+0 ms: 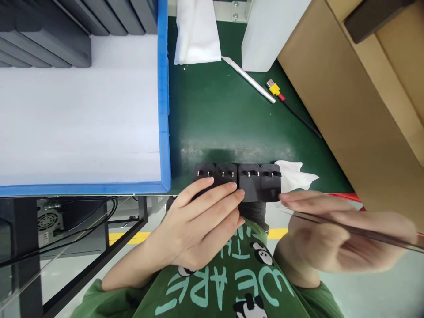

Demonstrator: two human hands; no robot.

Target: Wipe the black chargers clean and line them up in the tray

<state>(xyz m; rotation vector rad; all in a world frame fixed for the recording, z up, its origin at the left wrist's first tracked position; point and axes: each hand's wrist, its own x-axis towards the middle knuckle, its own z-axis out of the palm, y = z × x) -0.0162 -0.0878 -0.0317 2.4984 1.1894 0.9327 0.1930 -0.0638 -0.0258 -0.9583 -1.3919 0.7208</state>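
Several black plug adapters stand side by side in a row at the front edge of the green table, metal prongs showing. My left hand lies over the two leftmost adapters, its fingers extended and slightly apart, touching them. Blurred by motion, my right hand is just right of the row, its fingers closed round a thin dark tool, perhaps tweezers. A crumpled white cloth lies behind the right hand, beside the rightmost adapter.
On the left is a blue-edged tray holding dark grey blocks. A craft knife, a USB cable, a folded white cloth and a white box lie further back. A cardboard box stands at the right.
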